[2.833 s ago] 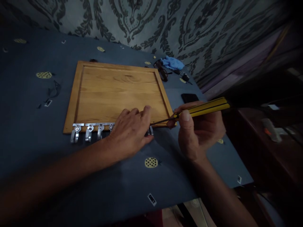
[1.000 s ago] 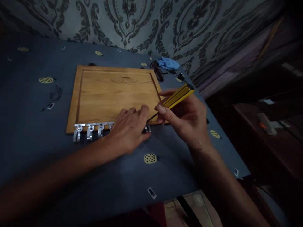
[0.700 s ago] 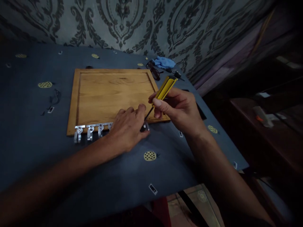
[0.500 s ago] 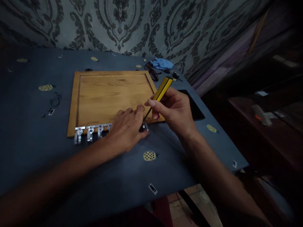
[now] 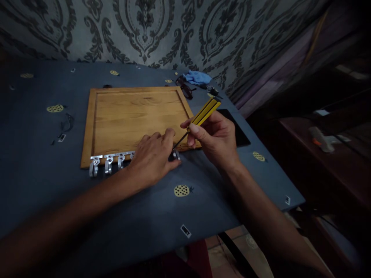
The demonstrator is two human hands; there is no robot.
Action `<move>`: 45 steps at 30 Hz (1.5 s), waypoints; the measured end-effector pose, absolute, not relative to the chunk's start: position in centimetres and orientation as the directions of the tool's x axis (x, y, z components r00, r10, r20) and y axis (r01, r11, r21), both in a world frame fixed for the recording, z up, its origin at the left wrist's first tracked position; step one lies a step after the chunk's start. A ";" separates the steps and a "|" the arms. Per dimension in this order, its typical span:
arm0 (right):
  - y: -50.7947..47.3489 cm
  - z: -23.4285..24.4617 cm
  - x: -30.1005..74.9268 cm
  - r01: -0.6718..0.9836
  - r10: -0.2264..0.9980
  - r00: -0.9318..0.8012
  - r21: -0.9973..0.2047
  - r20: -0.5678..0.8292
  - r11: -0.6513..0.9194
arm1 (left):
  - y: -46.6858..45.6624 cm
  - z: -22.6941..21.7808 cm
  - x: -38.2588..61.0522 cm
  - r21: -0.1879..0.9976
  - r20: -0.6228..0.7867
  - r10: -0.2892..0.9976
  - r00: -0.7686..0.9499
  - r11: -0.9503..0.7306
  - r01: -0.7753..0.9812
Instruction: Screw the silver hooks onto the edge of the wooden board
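A brown wooden board point(image 5: 130, 116) with a raised frame lies on the table. Along its near edge runs a silver hook rail point(image 5: 97, 157) with several metal hooks hanging past the edge. My left hand point(image 5: 150, 158) covers the right part of the rail, fingers bent over the board and thumb by the end hook point(image 5: 175, 155), holding the rail. A yellow-and-black screwdriver point(image 5: 205, 112) is pinched between the thumb and fingers of my right hand point(image 5: 222, 139). The screwdriver slants down to the left, its tip meeting the rail's right end. The screw there is too small to make out.
The table cover point(image 5: 116, 224) is dark blue with pineapple prints. A flat black item point(image 5: 236, 129) lies right of the board. Sunglasses point(image 5: 187, 90), a blue cloth point(image 5: 198, 77) and keys point(image 5: 212, 90) sit behind. A glue gun point(image 5: 321, 139) rests on a surface at the right.
The screwdriver handle has tipped further to the right and lower, with my right hand slightly shifted right. My left hand stays on the rail. The view has moved slightly.
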State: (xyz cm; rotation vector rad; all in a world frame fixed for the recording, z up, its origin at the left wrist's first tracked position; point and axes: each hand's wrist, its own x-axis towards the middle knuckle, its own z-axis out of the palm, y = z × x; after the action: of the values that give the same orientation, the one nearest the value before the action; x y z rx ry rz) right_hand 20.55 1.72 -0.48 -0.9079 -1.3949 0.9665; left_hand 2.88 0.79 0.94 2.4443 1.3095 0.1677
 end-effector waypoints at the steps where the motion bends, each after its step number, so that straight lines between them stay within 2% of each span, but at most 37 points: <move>1: 1.8 -0.6 20.6 -0.008 0.933 -0.035 -0.934 0.358 0.358 | 0.8 0.9 2.9 0.367 -0.061 0.824 0.563 -0.506 0.780; 10: 1.7 -0.7 21.2 -0.071 0.946 -0.080 -0.948 0.315 0.310 | 0.8 0.9 2.9 0.364 -0.063 0.818 0.572 -0.515 0.776; 18: 1.5 -0.7 21.2 0.009 0.931 0.000 -0.931 0.364 0.364 | 0.8 0.8 2.8 0.372 -0.066 0.820 0.568 -0.508 0.777; 28: 1.3 -0.3 21.6 -0.032 0.936 -0.124 -0.944 0.330 0.329 | 0.8 1.1 2.9 0.377 -0.084 0.822 0.563 -0.497 0.782; 36: 1.1 -0.3 21.4 0.020 0.931 -0.011 -0.931 0.365 0.365 | 0.8 0.9 2.8 0.389 -0.065 0.819 0.570 -0.506 0.770; 45: 1.0 0.0 21.8 0.000 0.928 -0.082 -0.931 0.363 0.364 | 0.8 0.7 2.8 0.371 -0.063 0.824 0.563 -0.504 0.780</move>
State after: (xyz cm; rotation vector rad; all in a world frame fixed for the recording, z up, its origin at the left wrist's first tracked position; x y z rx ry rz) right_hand 21.79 1.00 -0.03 -0.9001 -1.4325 0.9778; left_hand 2.84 0.79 0.71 2.4416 1.3086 0.1724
